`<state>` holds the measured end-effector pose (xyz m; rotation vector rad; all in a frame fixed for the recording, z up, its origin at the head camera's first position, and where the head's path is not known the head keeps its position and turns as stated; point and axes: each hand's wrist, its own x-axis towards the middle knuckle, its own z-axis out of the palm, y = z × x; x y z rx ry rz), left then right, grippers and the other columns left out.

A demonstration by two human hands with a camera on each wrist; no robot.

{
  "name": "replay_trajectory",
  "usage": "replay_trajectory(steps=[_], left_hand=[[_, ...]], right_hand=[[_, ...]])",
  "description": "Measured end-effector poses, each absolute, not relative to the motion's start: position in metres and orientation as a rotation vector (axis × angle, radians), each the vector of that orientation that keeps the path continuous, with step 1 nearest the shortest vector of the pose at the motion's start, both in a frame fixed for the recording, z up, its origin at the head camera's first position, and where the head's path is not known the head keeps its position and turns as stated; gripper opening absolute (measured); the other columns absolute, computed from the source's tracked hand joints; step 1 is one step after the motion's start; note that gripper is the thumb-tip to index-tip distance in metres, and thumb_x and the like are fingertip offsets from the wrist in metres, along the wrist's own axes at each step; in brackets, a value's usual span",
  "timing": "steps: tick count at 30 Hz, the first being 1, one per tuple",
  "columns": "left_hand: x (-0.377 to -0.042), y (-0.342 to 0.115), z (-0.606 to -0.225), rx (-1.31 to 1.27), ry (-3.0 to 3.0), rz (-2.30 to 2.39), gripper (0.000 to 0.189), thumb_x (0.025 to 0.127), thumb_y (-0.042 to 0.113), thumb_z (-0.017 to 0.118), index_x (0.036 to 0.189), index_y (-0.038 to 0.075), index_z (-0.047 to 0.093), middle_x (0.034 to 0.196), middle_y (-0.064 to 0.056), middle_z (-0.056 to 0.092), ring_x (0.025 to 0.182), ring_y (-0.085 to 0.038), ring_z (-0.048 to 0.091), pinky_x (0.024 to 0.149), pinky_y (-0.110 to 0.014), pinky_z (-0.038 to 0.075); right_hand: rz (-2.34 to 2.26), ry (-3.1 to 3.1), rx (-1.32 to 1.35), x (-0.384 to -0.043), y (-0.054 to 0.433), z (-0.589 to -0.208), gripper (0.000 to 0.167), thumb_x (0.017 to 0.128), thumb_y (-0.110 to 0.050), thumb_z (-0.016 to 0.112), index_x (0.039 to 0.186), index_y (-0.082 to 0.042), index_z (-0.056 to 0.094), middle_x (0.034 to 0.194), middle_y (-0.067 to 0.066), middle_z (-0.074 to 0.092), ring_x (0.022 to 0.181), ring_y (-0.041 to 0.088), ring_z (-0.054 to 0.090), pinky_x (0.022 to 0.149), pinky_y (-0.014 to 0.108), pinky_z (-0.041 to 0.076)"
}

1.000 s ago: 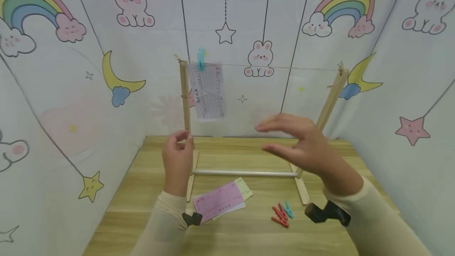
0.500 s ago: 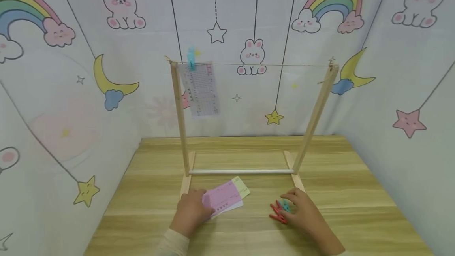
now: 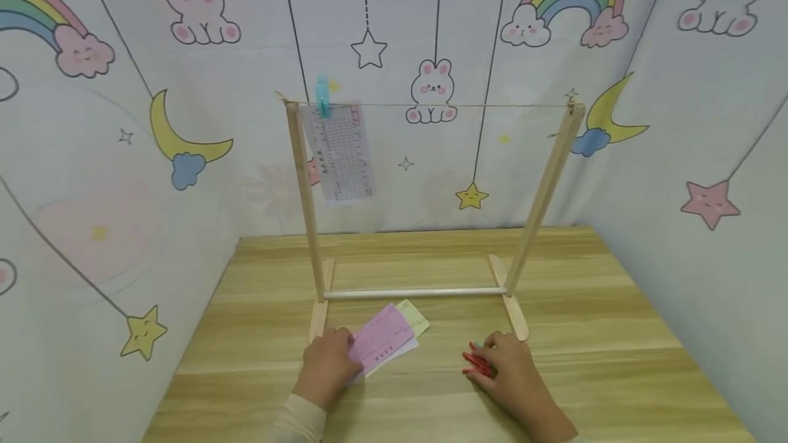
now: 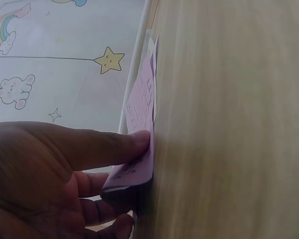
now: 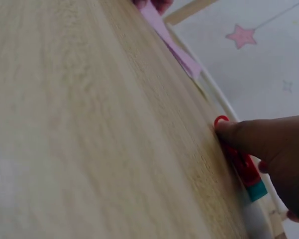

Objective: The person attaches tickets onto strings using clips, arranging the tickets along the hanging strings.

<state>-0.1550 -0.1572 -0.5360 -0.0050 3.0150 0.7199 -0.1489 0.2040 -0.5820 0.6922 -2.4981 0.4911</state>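
Left hand point(image 3: 328, 368) pinches the pink slip point(image 3: 383, 339) by its end; right hand point(image 3: 516, 374) apparently pinches red clips point(image 3: 478, 364).

I see the left hand point(image 3: 328, 366) pinching a printed pink slip point(image 3: 383, 339) atop a yellow slip point(image 3: 415, 318) and white slip point(image 3: 403, 348); the right hand point(image 3: 512, 371) grips red clips point(image 3: 477, 362).

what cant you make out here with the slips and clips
Head view: print on the hanging sheet, too small to read.
Head view: most of the white slip, under the pink slip.
Head view: most of the teal clip, hidden by the right hand.
Right wrist view: most of the left hand, cut off by the top edge.
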Motion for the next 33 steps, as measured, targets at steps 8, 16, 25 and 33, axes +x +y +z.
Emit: replay_trajectory(steps=[8, 16, 25, 33], left_hand=[[-0.153, -0.158, -0.536, -0.063, 2.959, 0.816, 0.057, 0.069, 0.02, 0.091, 0.115, -0.001, 0.064, 0.091, -0.011, 0.067, 0.074, -0.025, 0.061, 0.07, -0.051, 0.053], [-0.152, -0.159, -0.532, -0.036, 2.939, 0.857, 0.025, 0.08, 0.017, 0.083, 0.093, 0.005, 0.066, 0.081, -0.005, 0.066, 0.067, -0.02, 0.057, 0.064, -0.042, 0.049], [-0.15, -0.154, -0.538, -0.019, 3.054, 0.801, 0.035, 0.074, 0.024, 0.09, 0.097, 0.007, 0.069, 0.088, -0.005, 0.061, 0.076, -0.023, 0.053, 0.067, -0.041, 0.047], [-0.153, -0.153, -0.534, 0.013, 3.037, 0.799, 0.044, 0.066, 0.024, 0.095, 0.096, 0.005, 0.07, 0.08, -0.002, 0.06, 0.07, -0.02, 0.053, 0.065, -0.039, 0.047]], right_hand=[[0.446, -2.526, 0.682, -0.147, 0.198, -0.584, 0.044, 0.068, -0.045, 0.095, 0.104, -0.023, 0.08, 0.104, -0.005, 0.063, 0.094, 0.019, 0.053, 0.076, 0.04, 0.039], [0.475, -2.574, 0.679, -0.144, 0.192, -0.58, 0.037, 0.072, -0.044, 0.093, 0.098, -0.022, 0.079, 0.106, -0.005, 0.062, 0.098, 0.022, 0.053, 0.081, 0.044, 0.039], [0.49, -2.558, 0.688, -0.141, 0.19, -0.584, 0.037, 0.072, -0.044, 0.092, 0.097, -0.022, 0.078, 0.105, -0.005, 0.062, 0.097, 0.021, 0.052, 0.08, 0.042, 0.038], [0.496, -2.525, 0.696, -0.144, 0.19, -0.582, 0.037, 0.071, -0.042, 0.094, 0.097, -0.022, 0.078, 0.105, -0.006, 0.062, 0.097, 0.022, 0.053, 0.08, 0.043, 0.038]])
